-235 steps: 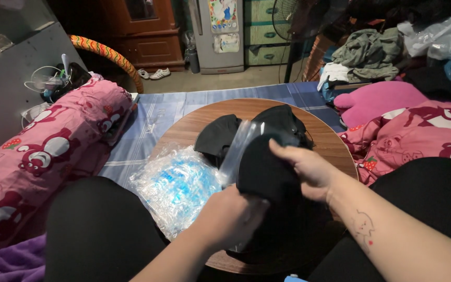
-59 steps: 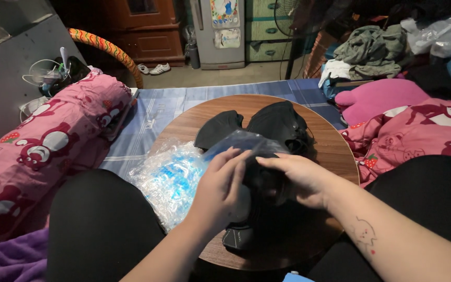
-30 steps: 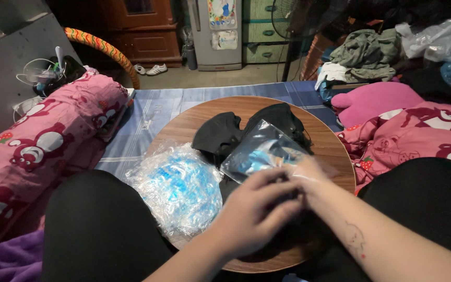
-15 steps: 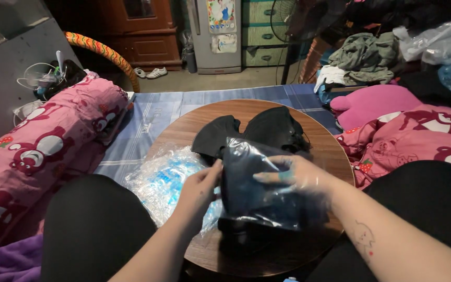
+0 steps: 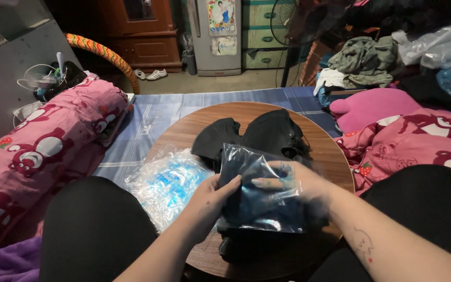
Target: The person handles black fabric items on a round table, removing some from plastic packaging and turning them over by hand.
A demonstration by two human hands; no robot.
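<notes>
- Your left hand point(image 5: 211, 201) gripped the left edge of a clear plastic bag holding a dark folded garment point(image 5: 262, 194); its thumb lay across the front of the bag and the other fingers were tucked behind it, clamped on the plastic.
- Your right hand point(image 5: 301, 183) was blurred; it sat at the bag's right side with the fingers point(image 5: 265, 182) stretched flat and close together across the front, and part of the hand looked to be inside the plastic. I could not tell whether it was pinching anything.
- The bagged garment was held tilted up just above the near part of the round wooden table point(image 5: 194, 128), between your knees.
- Behind it on the table lay a pile of loose black garments point(image 5: 257, 137).
- A heap of empty clear plastic bags with blue print point(image 5: 165, 184) rested on the table's left edge, just beside your left hand.
- A pink cartoon-print bolster point(image 5: 43, 156) lay well to the left.
</notes>
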